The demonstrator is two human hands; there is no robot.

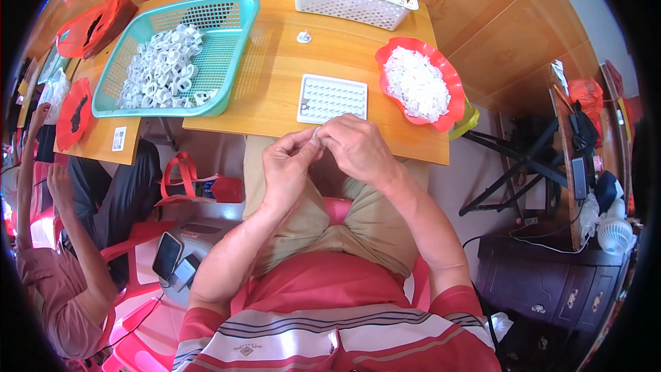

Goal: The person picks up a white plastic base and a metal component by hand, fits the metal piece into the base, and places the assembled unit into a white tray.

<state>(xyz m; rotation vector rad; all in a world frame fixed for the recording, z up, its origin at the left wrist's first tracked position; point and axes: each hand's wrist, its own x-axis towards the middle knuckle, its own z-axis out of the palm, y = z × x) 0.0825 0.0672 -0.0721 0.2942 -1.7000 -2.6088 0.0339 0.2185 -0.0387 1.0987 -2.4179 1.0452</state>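
Observation:
Above my lap, at the near table edge, my left hand (288,169) and my right hand (358,150) meet fingertip to fingertip. Both pinch a small white plastic piece (315,135), mostly hidden by the fingers. Just beyond them lies a white tray (334,78) with rows of small raised spots and a darker bit at its lower left. To the right, a red scalloped bowl (451,88) is heaped with small white pieces (415,86). On the left a green mesh basket (241,41) holds many white ring-shaped plastic parts (162,65).
A white perforated basket (354,10) of clear-white parts stands at the back. One loose white part (303,37) lies mid-table. At left, a co-worker's arm (86,255) is near red bowls (74,114) with dark bits. A phone (167,256) rests on a grey box beside me.

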